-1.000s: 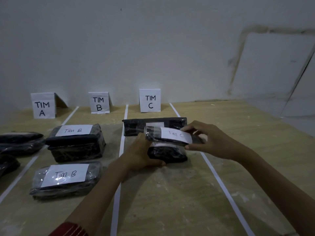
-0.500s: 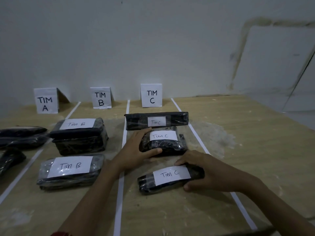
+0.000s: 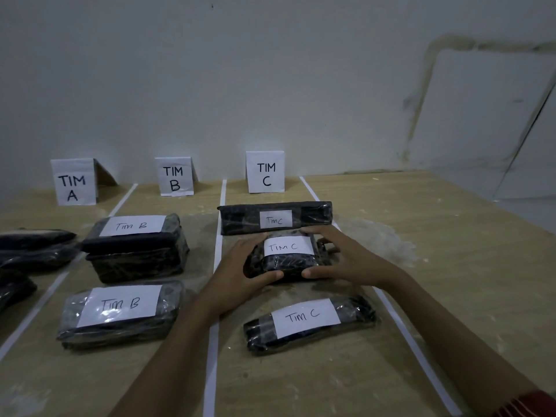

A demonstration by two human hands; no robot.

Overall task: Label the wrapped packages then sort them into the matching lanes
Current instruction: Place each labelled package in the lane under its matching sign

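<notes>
Three black wrapped packages labelled "Tim C" lie in the lane before the TIM C sign. The far package lies across the lane. My left hand and my right hand grip the middle package from both sides, thumbs on its near edge. The near package lies free on the table, closer to me than both hands.
Two "Tim B" packages lie in the lane before the TIM B sign. Dark packages lie at the left edge, by the TIM A sign. White tape lines mark the lanes. The wall stands behind the signs.
My right hand set the third "Tim C" package down at the near end of the lane, let go and moved up to the middle package. My left hand stayed on that package.
</notes>
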